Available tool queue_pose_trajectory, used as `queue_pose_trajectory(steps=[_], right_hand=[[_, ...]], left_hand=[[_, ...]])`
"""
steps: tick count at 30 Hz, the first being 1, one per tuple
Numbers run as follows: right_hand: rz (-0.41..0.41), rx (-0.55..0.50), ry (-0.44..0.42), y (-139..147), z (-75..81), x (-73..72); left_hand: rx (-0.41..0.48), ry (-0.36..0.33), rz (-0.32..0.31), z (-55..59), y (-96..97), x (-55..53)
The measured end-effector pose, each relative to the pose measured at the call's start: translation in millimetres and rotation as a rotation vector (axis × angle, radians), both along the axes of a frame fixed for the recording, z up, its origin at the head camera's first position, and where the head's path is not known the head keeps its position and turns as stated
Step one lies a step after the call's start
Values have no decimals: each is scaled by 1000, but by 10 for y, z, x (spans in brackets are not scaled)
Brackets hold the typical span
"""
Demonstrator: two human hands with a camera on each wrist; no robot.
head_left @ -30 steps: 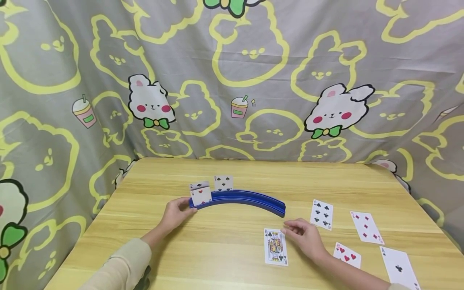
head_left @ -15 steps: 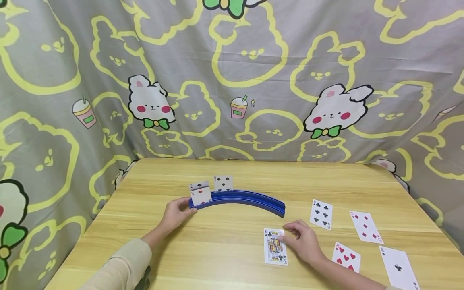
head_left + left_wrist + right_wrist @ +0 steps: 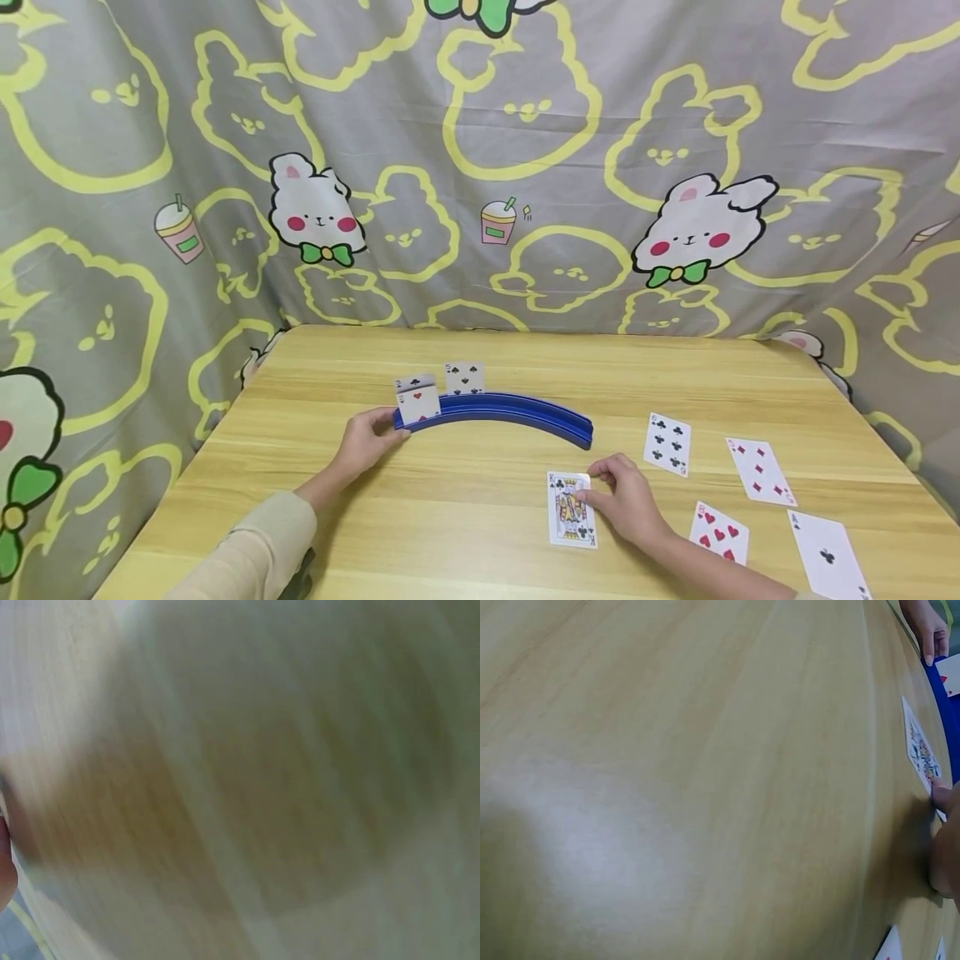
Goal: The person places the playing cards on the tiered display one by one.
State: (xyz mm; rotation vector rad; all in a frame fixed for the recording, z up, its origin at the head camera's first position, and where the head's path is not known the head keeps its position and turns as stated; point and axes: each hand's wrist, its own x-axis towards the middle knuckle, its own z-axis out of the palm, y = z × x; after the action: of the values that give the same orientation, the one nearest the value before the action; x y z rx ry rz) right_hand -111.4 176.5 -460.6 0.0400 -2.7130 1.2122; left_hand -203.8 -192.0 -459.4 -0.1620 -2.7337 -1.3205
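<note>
My left hand [image 3: 367, 442] grips the left end of a curved blue playing-card holder [image 3: 517, 410], thumb in front and fingers behind. At that end a red heart card [image 3: 418, 405] stands before a black-suited card. A five of spades [image 3: 465, 379] stands upright further along the holder. My right hand [image 3: 626, 500] pinches the right edge of a king of clubs [image 3: 570, 521], which lies face up on the table, its thumb over the card's face. In the right wrist view the thumb [image 3: 939, 793] overlaps the king. The left wrist view is mostly blurred tabletop.
Right of my right hand lie a six of clubs [image 3: 667, 445], a five of diamonds [image 3: 761, 472], a heart card [image 3: 720, 533] partly under my forearm, and an ace of clubs [image 3: 828, 554]. A patterned curtain [image 3: 420, 275] hangs behind the wooden table [image 3: 435, 533].
My right thumb has moved left from the king's top right corner onto its face. My left hand, the holder and the cards stay put; the view shifts slightly.
</note>
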Motion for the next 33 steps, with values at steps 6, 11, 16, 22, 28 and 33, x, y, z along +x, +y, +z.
queue_pose_trajectory(steps=[6, 11, 16, 22, 28, 33], right_hand=[[6, 6, -115, 1, 69, -36], [-13, -26, -168, 15, 97, -53], [-39, -75, -199, 37, 112, -68], [-40, -99, -235, 69, 141, -105], [-31, -110, -268, 105, 190, -136], [-47, -172, -323, 107, 235, -157]], left_hand=[[-1, 2, 1, 12, 1, 9], [7, 1, -3, 3, -1, 4], [8, -5, -3, 6, 0, 2], [13, -9, -7, 21, 4, 3], [19, -23, -5, 29, 3, 5], [12, -17, -7, 30, -1, 8]])
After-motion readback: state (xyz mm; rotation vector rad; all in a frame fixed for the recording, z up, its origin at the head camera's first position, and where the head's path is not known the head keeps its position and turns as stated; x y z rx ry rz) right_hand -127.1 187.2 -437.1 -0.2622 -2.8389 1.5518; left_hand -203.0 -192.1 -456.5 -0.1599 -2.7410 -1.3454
